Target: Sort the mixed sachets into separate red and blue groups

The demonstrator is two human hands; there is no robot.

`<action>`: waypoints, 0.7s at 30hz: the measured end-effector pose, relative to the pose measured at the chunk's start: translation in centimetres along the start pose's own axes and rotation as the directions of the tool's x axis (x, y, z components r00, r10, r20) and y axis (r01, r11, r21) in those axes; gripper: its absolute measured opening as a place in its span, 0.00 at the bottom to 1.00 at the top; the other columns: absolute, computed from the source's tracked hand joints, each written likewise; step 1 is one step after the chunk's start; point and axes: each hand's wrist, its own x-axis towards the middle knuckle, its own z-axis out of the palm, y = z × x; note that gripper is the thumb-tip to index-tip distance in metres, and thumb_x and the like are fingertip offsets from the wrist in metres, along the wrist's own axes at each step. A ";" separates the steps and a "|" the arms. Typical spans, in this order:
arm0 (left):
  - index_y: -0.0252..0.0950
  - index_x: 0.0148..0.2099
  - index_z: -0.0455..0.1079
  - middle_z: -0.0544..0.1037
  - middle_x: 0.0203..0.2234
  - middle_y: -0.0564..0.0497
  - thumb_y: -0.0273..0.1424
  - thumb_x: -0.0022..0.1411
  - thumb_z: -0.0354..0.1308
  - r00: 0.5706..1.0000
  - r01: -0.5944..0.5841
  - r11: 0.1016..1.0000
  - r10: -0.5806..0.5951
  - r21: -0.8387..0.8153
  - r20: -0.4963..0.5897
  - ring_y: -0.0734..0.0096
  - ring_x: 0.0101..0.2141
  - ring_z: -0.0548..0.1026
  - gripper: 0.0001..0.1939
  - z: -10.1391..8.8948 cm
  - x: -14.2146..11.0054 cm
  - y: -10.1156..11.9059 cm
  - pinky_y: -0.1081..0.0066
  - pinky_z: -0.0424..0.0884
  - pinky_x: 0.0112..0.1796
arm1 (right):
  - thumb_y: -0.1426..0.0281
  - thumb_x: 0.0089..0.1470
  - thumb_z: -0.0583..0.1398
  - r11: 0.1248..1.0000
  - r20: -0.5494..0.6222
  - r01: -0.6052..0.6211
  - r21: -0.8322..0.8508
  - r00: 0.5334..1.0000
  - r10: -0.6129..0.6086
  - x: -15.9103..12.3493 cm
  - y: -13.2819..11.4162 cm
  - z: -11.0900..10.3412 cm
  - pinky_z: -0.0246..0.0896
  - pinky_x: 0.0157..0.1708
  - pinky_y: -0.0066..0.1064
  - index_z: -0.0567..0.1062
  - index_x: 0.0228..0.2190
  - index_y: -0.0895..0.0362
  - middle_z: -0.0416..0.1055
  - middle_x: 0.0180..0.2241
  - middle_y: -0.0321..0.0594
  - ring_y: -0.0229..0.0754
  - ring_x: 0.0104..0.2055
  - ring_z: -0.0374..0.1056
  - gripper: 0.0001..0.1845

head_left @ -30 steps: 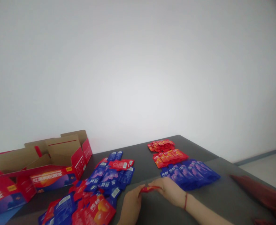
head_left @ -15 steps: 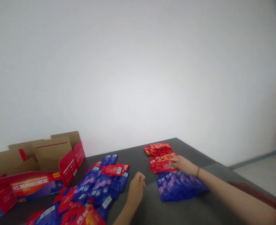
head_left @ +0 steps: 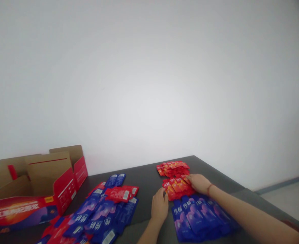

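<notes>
Red sachets [head_left: 176, 188] now touch both the left hand [head_left: 159, 207] and right hand [head_left: 199, 183], fingers [head_left: 188, 178] open, not gripping.

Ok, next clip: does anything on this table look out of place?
Yes, on the left: some red sachets lie crosswise over the loose blue sachets, so the colours are mixed and scattered. That stands out against the neat red sachet rows and the orderly blue sachet row on the right.
</notes>
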 end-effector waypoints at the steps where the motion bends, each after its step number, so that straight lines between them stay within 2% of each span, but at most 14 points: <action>1: 0.36 0.53 0.65 0.70 0.53 0.47 0.30 0.62 0.43 1.000 -0.009 1.000 0.009 -0.001 -0.005 0.68 0.53 0.65 0.18 0.0 -0.1 0.0 0.70 0.56 0.53 | 0.76 0.48 0.55 1.000 0.020 0.011 -0.006 1.000 -0.011 -0.2 0.1 0.0 0.60 0.41 0.35 0.74 0.41 0.61 0.74 0.40 0.53 0.50 0.42 0.71 0.16; 4: 0.36 0.51 0.67 0.73 0.49 0.47 0.30 0.62 0.43 1.000 -0.013 1.000 0.012 -0.008 -0.017 0.67 0.50 0.68 0.18 -0.1 -0.4 0.1 0.69 0.57 0.51 | 0.73 0.46 0.57 0.999 0.090 0.030 -0.024 0.996 -0.028 -0.3 0.5 -0.2 0.61 0.38 0.35 0.75 0.40 0.61 0.74 0.40 0.53 0.52 0.40 0.72 0.16; 7: 0.37 0.48 0.68 0.74 0.47 0.48 0.29 0.62 0.44 1.000 -0.008 1.000 0.008 -0.012 -0.003 0.67 0.48 0.69 0.16 -0.5 -0.6 0.4 0.71 0.59 0.49 | 0.72 0.52 0.53 0.999 0.133 0.009 -0.038 0.991 -0.004 0.2 0.8 -0.5 0.62 0.37 0.36 0.77 0.34 0.62 0.76 0.36 0.55 0.52 0.38 0.72 0.14; 9: 0.37 0.47 0.68 0.75 0.46 0.49 0.29 0.62 0.44 1.000 -0.002 1.000 0.002 -0.027 0.005 0.68 0.47 0.70 0.15 -0.7 -0.6 0.6 0.71 0.60 0.48 | 0.73 0.55 0.51 0.998 0.150 -0.021 -0.051 0.988 0.029 0.6 0.7 -0.6 0.62 0.36 0.37 0.78 0.31 0.64 0.76 0.33 0.58 0.53 0.38 0.73 0.16; 13: 0.37 0.46 0.69 0.75 0.45 0.49 0.27 0.61 0.44 1.000 0.024 0.997 -0.025 -0.078 -0.010 0.67 0.47 0.70 0.15 -0.7 -0.5 0.5 0.71 0.61 0.48 | 0.76 0.54 0.51 0.996 0.140 -0.063 -0.057 0.988 0.071 1.4 -0.3 -1.4 0.62 0.36 0.43 0.78 0.27 0.69 0.74 0.31 0.67 0.61 0.37 0.72 0.16; 15: 0.37 0.45 0.69 0.75 0.44 0.48 0.27 0.61 0.43 0.999 0.028 0.993 -0.031 -0.112 -0.030 0.67 0.46 0.70 0.15 -0.5 -0.4 0.3 0.71 0.61 0.48 | 0.78 0.54 0.51 0.999 0.109 -0.031 -0.024 0.994 0.033 2.2 -1.9 -1.9 0.62 0.39 0.45 0.78 0.29 0.69 0.74 0.33 0.68 0.60 0.39 0.71 0.16; 17: 0.37 0.44 0.69 0.75 0.43 0.48 0.26 0.61 0.42 0.998 0.029 0.988 -0.038 -0.150 -0.055 0.67 0.46 0.71 0.16 -0.2 -0.4 0.1 0.70 0.62 0.48 | 0.79 0.54 0.50 0.998 0.071 0.051 0.041 0.996 -0.054 3.3 -4.7 -2.3 0.61 0.43 0.43 0.78 0.33 0.67 0.74 0.36 0.64 0.56 0.42 0.71 0.16; 21: 0.34 0.46 0.68 0.75 0.44 0.44 0.26 0.59 0.43 0.995 0.043 0.978 -0.061 -0.206 -0.081 0.63 0.47 0.70 0.16 0.4 -0.1 -0.7 0.67 0.62 0.49 | 0.72 0.58 0.54 0.943 0.001 0.259 0.209 0.964 -0.265 6.0 -13.3 -2.1 0.62 0.46 0.39 0.74 0.42 0.59 0.73 0.42 0.50 0.46 0.44 0.69 0.12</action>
